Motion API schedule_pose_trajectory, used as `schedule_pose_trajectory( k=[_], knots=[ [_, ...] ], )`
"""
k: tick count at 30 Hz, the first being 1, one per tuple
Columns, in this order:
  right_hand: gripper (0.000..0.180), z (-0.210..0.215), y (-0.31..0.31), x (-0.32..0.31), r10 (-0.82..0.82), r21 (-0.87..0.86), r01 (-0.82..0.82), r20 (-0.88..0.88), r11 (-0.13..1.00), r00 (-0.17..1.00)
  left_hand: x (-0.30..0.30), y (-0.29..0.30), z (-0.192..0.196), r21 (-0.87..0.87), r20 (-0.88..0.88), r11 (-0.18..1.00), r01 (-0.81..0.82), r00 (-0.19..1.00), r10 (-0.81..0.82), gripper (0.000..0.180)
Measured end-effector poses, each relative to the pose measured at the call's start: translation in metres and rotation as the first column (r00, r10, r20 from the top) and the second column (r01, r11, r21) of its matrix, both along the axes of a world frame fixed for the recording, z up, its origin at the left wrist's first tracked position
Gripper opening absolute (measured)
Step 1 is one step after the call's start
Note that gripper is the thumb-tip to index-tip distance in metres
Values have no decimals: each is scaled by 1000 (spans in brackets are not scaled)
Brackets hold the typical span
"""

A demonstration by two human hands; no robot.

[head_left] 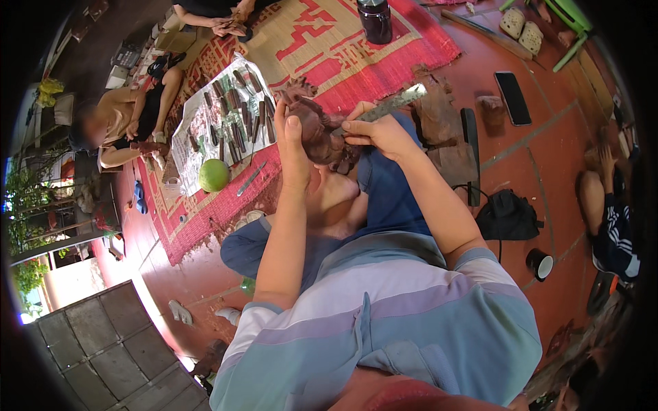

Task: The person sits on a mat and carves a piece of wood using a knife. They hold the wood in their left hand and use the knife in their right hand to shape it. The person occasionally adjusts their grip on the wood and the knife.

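Red floor tiles (pixel 541 198) spread wide across this workspace, with a red-and-straw woven mat (pixel 329 34) running along the far side, and right in the middle we have the action: a carved reddish-brown figure (pixel 317 130), held up above the person's bare feet (pixel 339 198) and blue trousers (pixel 394 181). Left hand (pixel 295 154) on the near side of it, gripping firmly, thumb up against the carving, the other fingers mostly hidden behind! Over on the right, the right hand (pixel 384 135) is closed around a long, flat, greyish tool (pixel 399 103), one end pointing away to the upper right, the other meeting the figure, though the exact contact is too small to tell. Look left of the carving: a pale printed sheet (pixel 185 140) lies on the mat, loaded with rows of dark slender pieces (pixel 235 99), and at its near edge sits a round green fruit (pixel 214 176), a slim tool (pixel 251 178) just beside it. Out right, chunky brown wood blocks (pixel 439 116), a black phone (pixel 513 98) and a black bag (pixel 507 216). Another person (pixel 123 123) sits at far left, off the mat's edge.
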State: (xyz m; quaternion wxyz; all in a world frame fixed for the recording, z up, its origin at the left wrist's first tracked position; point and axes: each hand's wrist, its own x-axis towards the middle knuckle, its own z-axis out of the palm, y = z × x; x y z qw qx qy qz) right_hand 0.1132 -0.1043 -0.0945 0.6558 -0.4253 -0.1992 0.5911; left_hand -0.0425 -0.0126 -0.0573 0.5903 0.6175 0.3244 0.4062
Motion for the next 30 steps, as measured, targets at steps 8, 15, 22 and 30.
schedule_pose_trajectory(
  k=[8, 15, 22, 30],
  knots=[
    [15, 4, -1, -3, -27, -16, 28, 18, 999, 999, 3, 0, 0, -54, 74, 998, 26, 997, -22, 79],
    [15, -23, -7, 1, -46, 50, 56, -179, 997, 983, 4, 0, -2, -20, 61, 999, 27, 998, -26, 76],
    [13, -30, -10, -4, -77, 76, 98, -245, 992, 967, 5, 0, 1, 58, -11, 998, 14, 1000, -13, 75],
    [10, -52, -22, 3, -127, 72, 163, -358, 984, 925, -20, -25, -49, 335, -44, 942, -10, 999, 26, 75]
  ],
)
